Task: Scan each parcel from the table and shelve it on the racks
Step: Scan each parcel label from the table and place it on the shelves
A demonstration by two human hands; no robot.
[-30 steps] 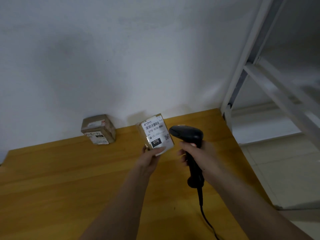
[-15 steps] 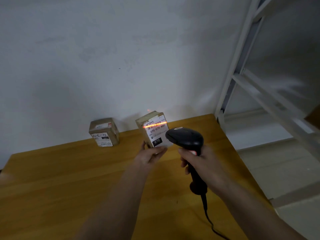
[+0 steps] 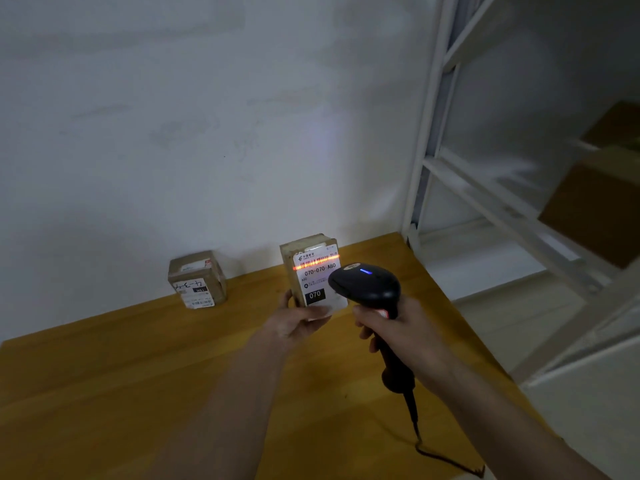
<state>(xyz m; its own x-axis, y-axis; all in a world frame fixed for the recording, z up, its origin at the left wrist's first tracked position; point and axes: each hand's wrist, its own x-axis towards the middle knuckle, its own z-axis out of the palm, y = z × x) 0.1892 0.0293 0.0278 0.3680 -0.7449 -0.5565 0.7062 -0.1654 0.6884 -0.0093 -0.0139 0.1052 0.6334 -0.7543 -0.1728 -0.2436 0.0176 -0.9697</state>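
My left hand holds a small brown parcel upright from below, its white label marked 070 facing me. A red scan line crosses the barcode at the top of that label. My right hand grips the handle of a black barcode scanner, whose head points at the label from the right and shows a small blue light. A second small brown parcel stands on the wooden table near the wall, to the left.
A white metal rack stands to the right of the table, with brown boxes on its shelves at the far right. The scanner's black cable trails down over the table's right side. A white wall runs behind the table.
The red scan line has moved onto the label's barcode, and a blue light now shows on the scanner head. The scanner sits closer to the parcel. Before that, no scan line showed.
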